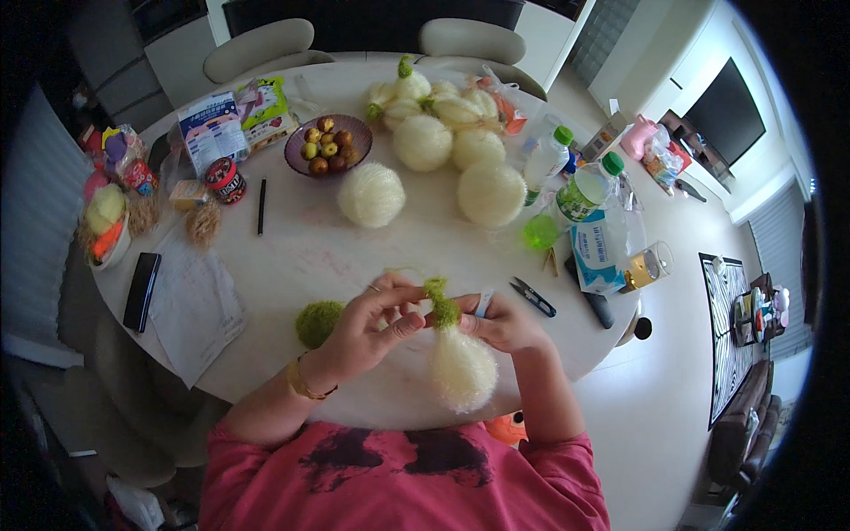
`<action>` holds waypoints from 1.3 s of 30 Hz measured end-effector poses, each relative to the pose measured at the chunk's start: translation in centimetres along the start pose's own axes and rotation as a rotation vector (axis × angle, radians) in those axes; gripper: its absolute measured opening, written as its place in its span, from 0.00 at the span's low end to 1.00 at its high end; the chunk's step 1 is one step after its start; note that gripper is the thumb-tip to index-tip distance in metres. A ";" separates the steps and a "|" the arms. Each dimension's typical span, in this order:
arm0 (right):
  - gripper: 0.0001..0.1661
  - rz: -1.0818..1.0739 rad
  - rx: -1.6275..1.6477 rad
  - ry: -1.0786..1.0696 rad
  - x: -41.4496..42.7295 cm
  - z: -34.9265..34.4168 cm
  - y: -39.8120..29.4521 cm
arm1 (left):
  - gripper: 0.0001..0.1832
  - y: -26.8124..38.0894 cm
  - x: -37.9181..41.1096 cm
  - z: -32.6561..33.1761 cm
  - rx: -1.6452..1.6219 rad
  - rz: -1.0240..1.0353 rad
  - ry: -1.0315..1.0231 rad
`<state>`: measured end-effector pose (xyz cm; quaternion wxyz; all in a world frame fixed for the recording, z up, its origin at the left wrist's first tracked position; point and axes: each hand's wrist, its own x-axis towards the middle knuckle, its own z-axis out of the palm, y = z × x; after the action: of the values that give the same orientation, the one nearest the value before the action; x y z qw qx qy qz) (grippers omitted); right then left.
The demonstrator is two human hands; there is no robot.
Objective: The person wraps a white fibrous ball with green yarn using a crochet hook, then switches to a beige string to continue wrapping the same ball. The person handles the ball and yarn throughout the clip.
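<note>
My left hand (372, 325) and my right hand (506, 325) meet near the table's front edge. Between their fingertips is the green fuzzy yarn stem (445, 312) of a gourd-like yarn piece. Its cream fuzzy body (465, 373) hangs below the stem, toward my shirt. A pale band wraps a finger of my right hand. Whether a hook or needle is among the fingers cannot be made out. Left of my left hand, partly behind it, lies a ball of green yarn (317, 324). Thread snips (533, 297) rest to the right of my right hand.
Cream yarn balls (372, 195) and a pile of similar pieces (458, 106) occupy the table's far side. A purple fruit bowl (289, 147) stands left of them. Bottles (584, 192), a tissue pack (595, 255) and a glass (647, 265) line the right. Paper (192, 312) and a phone (141, 292) lie left.
</note>
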<state>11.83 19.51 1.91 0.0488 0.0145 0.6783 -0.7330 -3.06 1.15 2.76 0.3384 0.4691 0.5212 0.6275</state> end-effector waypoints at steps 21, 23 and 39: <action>0.12 -0.238 -0.546 0.422 3.8 3.4 -3.0 | 0.07 -2.4 -0.3 1.0 0.160 0.015 0.103; 0.08 -0.222 -0.356 0.432 3.8 3.4 -2.6 | 0.10 -2.3 -0.2 0.9 0.146 0.016 0.079; 0.16 -0.377 -0.002 0.701 2.8 2.2 -1.3 | 0.17 -3.3 -0.1 0.3 -0.209 -0.218 0.072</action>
<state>9.02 17.24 3.10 -0.3211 0.1389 0.6452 -0.6793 -2.95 1.94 -0.45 0.4324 0.3493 0.5127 0.6543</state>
